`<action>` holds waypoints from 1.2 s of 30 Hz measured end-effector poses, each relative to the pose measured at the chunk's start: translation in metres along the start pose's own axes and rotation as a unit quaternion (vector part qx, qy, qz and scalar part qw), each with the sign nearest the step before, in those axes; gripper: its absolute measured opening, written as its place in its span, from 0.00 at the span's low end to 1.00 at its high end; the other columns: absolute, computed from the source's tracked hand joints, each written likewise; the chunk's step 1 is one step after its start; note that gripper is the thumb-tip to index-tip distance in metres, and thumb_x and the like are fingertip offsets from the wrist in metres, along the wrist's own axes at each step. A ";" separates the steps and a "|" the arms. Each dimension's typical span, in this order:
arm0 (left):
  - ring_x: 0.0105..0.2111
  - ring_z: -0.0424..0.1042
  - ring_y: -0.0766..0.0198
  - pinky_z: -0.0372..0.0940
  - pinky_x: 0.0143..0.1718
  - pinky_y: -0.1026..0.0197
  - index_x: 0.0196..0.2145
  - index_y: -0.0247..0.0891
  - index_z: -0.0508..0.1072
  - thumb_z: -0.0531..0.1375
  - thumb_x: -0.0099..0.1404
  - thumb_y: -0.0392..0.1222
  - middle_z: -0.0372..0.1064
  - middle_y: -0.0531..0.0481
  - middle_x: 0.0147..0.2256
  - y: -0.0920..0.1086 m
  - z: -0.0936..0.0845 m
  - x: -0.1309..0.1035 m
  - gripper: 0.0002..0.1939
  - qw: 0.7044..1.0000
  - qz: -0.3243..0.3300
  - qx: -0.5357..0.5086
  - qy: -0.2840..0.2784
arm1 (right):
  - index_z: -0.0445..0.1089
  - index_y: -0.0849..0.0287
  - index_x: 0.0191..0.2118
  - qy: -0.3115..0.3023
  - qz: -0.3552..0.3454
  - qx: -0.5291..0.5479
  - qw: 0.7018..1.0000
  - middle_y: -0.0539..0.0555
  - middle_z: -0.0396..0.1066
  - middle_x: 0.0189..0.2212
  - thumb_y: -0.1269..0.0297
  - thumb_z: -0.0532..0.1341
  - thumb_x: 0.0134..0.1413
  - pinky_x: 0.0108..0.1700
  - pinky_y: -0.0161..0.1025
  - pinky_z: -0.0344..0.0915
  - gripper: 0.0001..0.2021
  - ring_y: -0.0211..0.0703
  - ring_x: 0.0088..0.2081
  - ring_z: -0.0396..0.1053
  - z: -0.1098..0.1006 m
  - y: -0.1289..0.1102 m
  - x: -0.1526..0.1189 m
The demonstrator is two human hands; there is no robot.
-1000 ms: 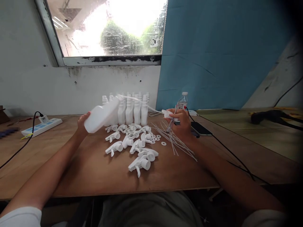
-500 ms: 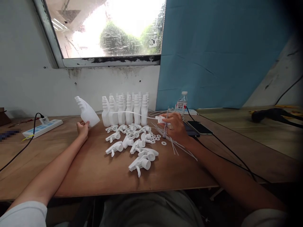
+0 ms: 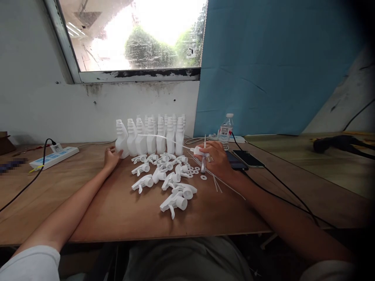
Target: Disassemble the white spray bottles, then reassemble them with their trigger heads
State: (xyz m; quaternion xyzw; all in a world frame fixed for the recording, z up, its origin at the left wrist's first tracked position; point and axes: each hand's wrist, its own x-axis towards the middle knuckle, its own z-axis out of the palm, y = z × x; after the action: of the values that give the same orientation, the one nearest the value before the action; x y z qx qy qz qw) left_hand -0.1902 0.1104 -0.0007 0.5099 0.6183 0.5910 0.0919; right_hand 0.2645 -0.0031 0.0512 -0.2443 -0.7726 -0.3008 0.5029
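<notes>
At the left end of the bottle row, my left hand has its fingers closed at the base of a white spray bottle, which stands nearly upright on the table. My right hand is closed on a white trigger sprayer head; its long thin dip tube reaches left past the bottles. A slim tool with a clear handle, perhaps a screwdriver, is also in that hand. Several loose trigger sprayer heads lie between my arms. White ring washers and loose tubes lie below my right hand.
Several white bottles stand in rows by the wall. A clear water bottle and a phone with black cables are at the right. A power strip lies at the left. The table's front edge is near my body.
My left hand has brought the tilted spray bottle right and down, standing it beside the row. My right hand keeps the sprayer head and tool, with the tool turned slightly.
</notes>
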 end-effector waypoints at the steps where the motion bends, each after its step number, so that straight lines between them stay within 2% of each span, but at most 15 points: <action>1: 0.48 0.68 0.54 0.65 0.49 0.52 0.44 0.35 0.63 0.64 0.55 0.43 0.64 0.39 0.49 0.004 -0.001 -0.001 0.21 1.000 0.014 0.002 0.025 | 0.65 0.56 0.38 0.002 0.020 0.003 1.000 0.55 0.75 0.38 0.66 0.67 0.53 0.45 0.49 0.65 0.11 0.50 0.42 0.71 0.000 0.000 -0.001; 4: 0.46 0.66 0.57 0.62 0.51 0.53 0.43 0.36 0.64 0.60 0.61 0.44 0.62 0.41 0.48 0.021 -0.003 -0.011 0.15 0.991 0.100 -0.002 0.087 | 0.66 0.55 0.36 0.005 0.137 0.054 0.989 0.56 0.73 0.37 0.62 0.68 0.50 0.44 0.49 0.66 0.11 0.50 0.41 0.70 0.002 -0.003 -0.002; 7: 0.39 0.66 0.61 0.62 0.47 0.56 0.39 0.37 0.65 0.59 0.63 0.44 0.64 0.45 0.42 0.049 0.003 -0.033 0.10 0.969 0.230 -0.038 0.084 | 0.64 0.56 0.36 0.002 0.298 0.178 0.938 0.54 0.71 0.38 0.57 0.69 0.49 0.41 0.45 0.67 0.15 0.47 0.39 0.70 0.004 -0.006 -0.001; 10: 0.37 0.66 0.63 0.63 0.45 0.59 0.38 0.38 0.65 0.57 0.65 0.45 0.65 0.48 0.40 0.082 0.014 -0.068 0.08 0.958 0.268 -0.102 0.010 | 0.62 0.56 0.36 0.003 0.415 0.290 0.863 0.51 0.69 0.34 0.54 0.71 0.44 0.36 0.39 0.66 0.20 0.42 0.34 0.68 0.007 -0.007 0.002; 14: 0.36 0.67 0.64 0.63 0.41 0.62 0.36 0.39 0.66 0.58 0.65 0.47 0.66 0.50 0.37 0.119 0.021 -0.126 0.09 0.939 0.246 -0.179 -0.163 | 0.62 0.56 0.37 -0.002 0.485 0.388 0.784 0.48 0.64 0.32 0.54 0.73 0.37 0.34 0.34 0.62 0.24 0.37 0.32 0.63 0.007 -0.010 0.006; 17: 0.31 0.65 0.67 0.63 0.34 0.64 0.38 0.38 0.65 0.58 0.66 0.49 0.64 0.51 0.33 0.138 0.017 -0.164 0.11 0.903 0.180 -0.242 -0.305 | 0.64 0.55 0.39 -0.073 0.481 0.469 0.738 0.49 0.63 0.36 0.52 0.72 0.40 0.33 0.33 0.61 0.23 0.36 0.32 0.62 0.004 -0.016 0.007; 19: 0.28 0.64 0.69 0.62 0.30 0.66 0.39 0.37 0.64 0.58 0.67 0.50 0.62 0.52 0.33 0.146 0.013 -0.182 0.13 0.874 0.138 -0.279 -0.374 | 0.65 0.55 0.41 -0.137 0.459 0.487 0.731 0.50 0.63 0.36 0.51 0.70 0.44 0.33 0.33 0.61 0.22 0.36 0.33 0.61 0.001 -0.023 0.009; 22: 0.27 0.61 0.72 0.59 0.24 0.69 0.42 0.38 0.62 0.59 0.66 0.50 0.60 0.51 0.37 0.151 0.010 -0.196 0.15 0.842 0.106 -0.307 -0.431 | 0.66 0.56 0.41 -0.202 0.427 0.491 0.732 0.51 0.63 0.35 0.51 0.69 0.47 0.32 0.32 0.59 0.20 0.36 0.32 0.60 -0.003 -0.038 0.012; 25: 0.29 0.60 0.72 0.57 0.22 0.71 0.44 0.40 0.59 0.63 0.63 0.49 0.58 0.50 0.40 0.149 0.011 -0.200 0.19 0.827 0.109 -0.303 -0.460 | 0.66 0.57 0.37 -0.205 0.411 0.535 0.709 0.52 0.64 0.36 0.52 0.70 0.44 0.34 0.34 0.61 0.19 0.39 0.35 0.62 -0.001 -0.052 0.012; 27: 0.30 0.61 0.72 0.57 0.23 0.70 0.44 0.40 0.59 0.65 0.61 0.49 0.57 0.49 0.41 0.145 0.013 -0.201 0.21 0.826 0.123 -0.284 -0.471 | 0.66 0.57 0.35 -0.193 0.406 0.572 0.687 0.53 0.65 0.37 0.54 0.71 0.43 0.37 0.36 0.62 0.19 0.40 0.37 0.64 0.004 -0.059 0.009; 29: 0.29 0.60 0.72 0.57 0.24 0.69 0.44 0.39 0.60 0.66 0.58 0.49 0.58 0.50 0.40 0.141 0.015 -0.201 0.24 0.827 0.141 -0.263 -0.476 | 0.66 0.57 0.34 -0.185 0.401 0.588 0.677 0.52 0.65 0.37 0.56 0.72 0.42 0.38 0.37 0.62 0.17 0.40 0.37 0.65 0.009 -0.064 0.003; 33: 0.26 0.56 0.72 0.55 0.25 0.67 0.41 0.38 0.59 0.69 0.53 0.50 0.57 0.54 0.33 0.134 0.018 -0.202 0.27 0.851 0.193 -0.201 -0.446 | 0.66 0.57 0.34 -0.196 0.383 0.582 0.690 0.51 0.64 0.36 0.59 0.72 0.42 0.35 0.35 0.61 0.17 0.38 0.35 0.64 0.016 -0.067 -0.006; 36: 0.24 0.56 0.71 0.54 0.24 0.67 0.40 0.38 0.59 0.68 0.54 0.52 0.57 0.56 0.29 0.135 0.017 -0.202 0.26 0.867 0.196 -0.159 -0.431 | 0.65 0.56 0.34 -0.198 0.383 0.565 0.704 0.51 0.64 0.35 0.56 0.72 0.42 0.35 0.36 0.62 0.18 0.40 0.36 0.64 0.019 -0.070 -0.009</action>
State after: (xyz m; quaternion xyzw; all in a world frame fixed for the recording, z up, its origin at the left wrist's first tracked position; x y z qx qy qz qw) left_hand -0.0138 -0.0574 0.0064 0.8028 0.3027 0.4087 0.3111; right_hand 0.2084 -0.0388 0.0213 -0.2435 -0.7197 0.4655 0.4539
